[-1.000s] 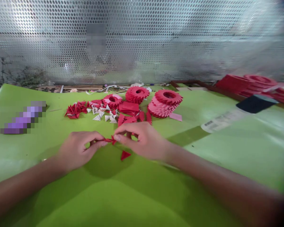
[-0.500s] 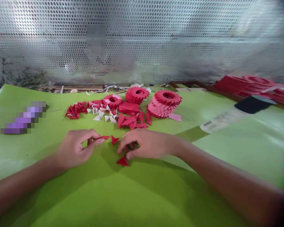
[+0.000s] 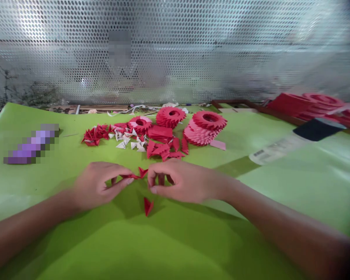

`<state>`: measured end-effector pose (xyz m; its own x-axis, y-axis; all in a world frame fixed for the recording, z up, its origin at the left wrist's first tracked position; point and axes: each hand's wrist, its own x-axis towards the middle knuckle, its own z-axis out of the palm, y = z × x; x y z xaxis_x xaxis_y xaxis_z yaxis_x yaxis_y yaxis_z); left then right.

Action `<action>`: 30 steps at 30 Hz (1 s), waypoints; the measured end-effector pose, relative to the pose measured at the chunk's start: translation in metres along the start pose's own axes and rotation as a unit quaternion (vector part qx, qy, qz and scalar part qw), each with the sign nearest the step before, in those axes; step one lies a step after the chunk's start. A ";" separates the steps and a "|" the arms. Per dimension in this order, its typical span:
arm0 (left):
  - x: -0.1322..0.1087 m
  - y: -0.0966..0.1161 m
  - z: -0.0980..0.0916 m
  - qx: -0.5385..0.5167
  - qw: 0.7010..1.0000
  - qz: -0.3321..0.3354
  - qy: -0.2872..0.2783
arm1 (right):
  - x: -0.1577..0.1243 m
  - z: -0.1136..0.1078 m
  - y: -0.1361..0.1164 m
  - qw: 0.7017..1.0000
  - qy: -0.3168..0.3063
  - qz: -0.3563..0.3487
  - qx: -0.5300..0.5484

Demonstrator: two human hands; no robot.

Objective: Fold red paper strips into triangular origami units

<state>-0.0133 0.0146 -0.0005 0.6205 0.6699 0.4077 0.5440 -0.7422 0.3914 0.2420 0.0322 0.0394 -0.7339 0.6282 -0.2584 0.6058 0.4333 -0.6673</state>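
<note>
A small folded red paper piece (image 3: 131,176) is pinched between the thumb and fingers of my left hand (image 3: 100,184). Just right of its tip, a second red folded piece (image 3: 142,172) stands near the fingertips of my right hand (image 3: 177,181). My right hand's thumb and index finger are curled close together; whether anything is between them is too small to tell. Below the two hands lies a third red triangle piece (image 3: 147,206) on the green sheet (image 3: 134,249), touched by neither hand.
Behind the hands lie red pieces (image 3: 95,135), white pieces (image 3: 138,144) and toothed red and pink paper rings (image 3: 208,120). A black-capped clear bottle (image 3: 317,129) lies at the right, a blurred purple item (image 3: 32,146) at the left. Perforated metal (image 3: 175,50) stands behind.
My left hand has moved right with its red piece. My right hand has let go of the lower triangle, which now lies turned and slightly nearer to me.
</note>
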 end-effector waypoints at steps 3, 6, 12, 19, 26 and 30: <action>-0.001 -0.003 0.001 -0.005 1.000 -0.005 -0.006 | -0.001 0.002 0.000 0.999 -0.013 -0.033 -0.001; -0.001 -0.005 0.001 -0.016 1.000 -0.005 -0.003 | 0.001 0.005 0.001 0.996 -0.040 -0.076 -0.017; -0.001 -0.003 0.002 0.004 1.000 0.010 0.009 | 0.008 0.007 0.001 0.996 -0.033 -0.082 -0.008; -0.001 -0.002 0.002 0.007 0.998 0.055 0.029 | 0.006 0.004 0.000 0.995 -0.009 -0.064 0.076; 0.001 0.002 0.000 0.004 0.997 0.069 0.031 | 0.009 0.004 0.003 0.993 0.012 -0.044 0.111; 0.001 0.003 -0.001 0.013 0.997 0.067 0.039 | 0.008 0.003 0.003 0.996 0.001 -0.024 0.083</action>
<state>-0.0119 0.0128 0.0018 0.6441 0.5632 0.5177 0.4739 -0.8250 0.3079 0.2369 0.0362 0.0330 -0.7606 0.6102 -0.2216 0.5103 0.3510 -0.7851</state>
